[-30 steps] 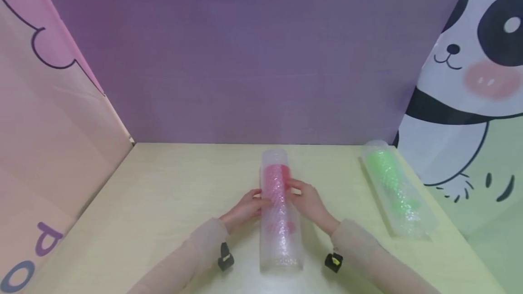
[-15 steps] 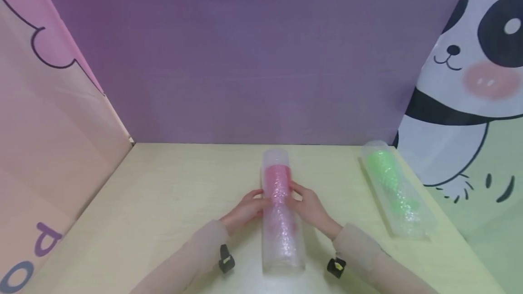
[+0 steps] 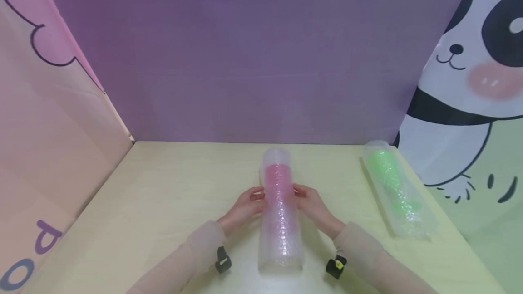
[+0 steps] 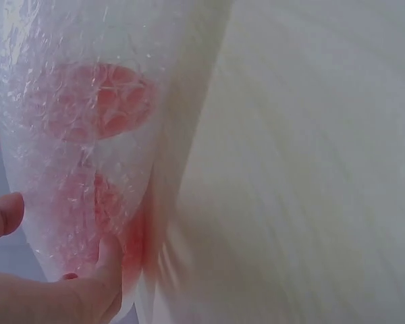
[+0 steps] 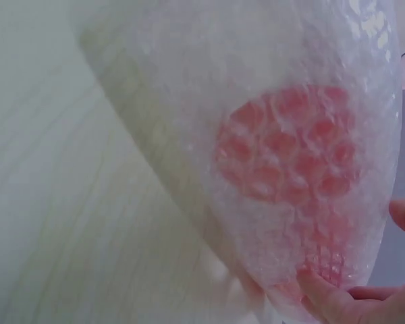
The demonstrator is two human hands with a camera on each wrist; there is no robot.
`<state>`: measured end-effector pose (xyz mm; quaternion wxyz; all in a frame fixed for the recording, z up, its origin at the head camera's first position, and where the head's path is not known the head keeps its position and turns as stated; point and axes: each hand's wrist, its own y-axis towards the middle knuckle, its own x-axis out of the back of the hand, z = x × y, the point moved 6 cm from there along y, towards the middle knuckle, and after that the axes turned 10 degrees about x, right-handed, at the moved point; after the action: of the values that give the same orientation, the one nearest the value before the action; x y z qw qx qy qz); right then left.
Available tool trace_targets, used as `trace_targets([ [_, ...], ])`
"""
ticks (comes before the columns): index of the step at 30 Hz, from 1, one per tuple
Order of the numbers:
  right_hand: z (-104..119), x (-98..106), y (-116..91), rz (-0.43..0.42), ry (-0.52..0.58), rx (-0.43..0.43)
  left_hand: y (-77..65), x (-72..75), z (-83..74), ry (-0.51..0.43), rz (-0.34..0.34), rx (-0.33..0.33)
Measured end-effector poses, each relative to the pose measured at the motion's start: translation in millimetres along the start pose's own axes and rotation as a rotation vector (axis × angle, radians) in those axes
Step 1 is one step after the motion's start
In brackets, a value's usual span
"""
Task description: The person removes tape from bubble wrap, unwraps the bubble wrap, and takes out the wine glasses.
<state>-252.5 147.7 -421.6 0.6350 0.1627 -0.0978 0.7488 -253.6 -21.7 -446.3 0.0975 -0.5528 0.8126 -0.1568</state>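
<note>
A long roll of bubble wrap (image 3: 280, 239) lies on the table in the head view, pointing away from me. Inside it a pink thing (image 5: 287, 145) shows blurred through the bubbles; one part looks oval, but its kind is unclear. My left hand (image 3: 244, 208) holds the roll's left side, thumb and fingers against the plastic. From the right side my right hand (image 3: 313, 207) holds it at about the same height. Both wrist views show fingertips on the wrap close to the pink part. The fingers under the roll are partly hidden.
A second bubble-wrap roll (image 3: 402, 198) with a bright green thing inside lies along the table's right edge. The light wooden table (image 3: 184, 176) meets a purple backdrop (image 3: 261, 58) behind. Printed panels with a panda (image 3: 453, 99) and letters stand at the sides.
The roll has turned slightly between my hands, and its pink part looks paler. My thumbs have slid from its top to its sides. The green-filled roll stays put.
</note>
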Motion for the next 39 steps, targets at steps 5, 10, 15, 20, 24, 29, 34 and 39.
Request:
trace_targets([
  [5,-3,-1,1,-0.011,-0.024,-0.012,3.9,0.0,4.0,0.041,-0.026,0.043],
  [10,-9,3,3,-0.007,-0.014,-0.018,12.9,-6.2,10.0,-0.002,0.068,0.117],
  [15,-7,8,3,0.019,-0.043,-0.022,17.5,-13.4,11.4,-0.048,0.142,0.127],
  [20,7,13,5,0.012,-0.206,0.036,18.7,-21.2,9.2,-0.071,0.168,0.115],
  [24,15,10,5,0.042,-0.284,0.054,20.5,-28.3,7.4,-0.098,0.192,0.095],
  [29,12,11,3,0.046,-0.282,0.023,20.4,-32.4,5.1,-0.106,0.211,0.072],
  [34,8,15,3,0.024,-0.197,0.018,13.4,-27.9,-1.1,-0.174,0.192,0.091],
  [39,-1,18,3,-0.004,-0.049,0.006,6.8,-19.7,-10.5,-0.158,0.132,0.055],
])
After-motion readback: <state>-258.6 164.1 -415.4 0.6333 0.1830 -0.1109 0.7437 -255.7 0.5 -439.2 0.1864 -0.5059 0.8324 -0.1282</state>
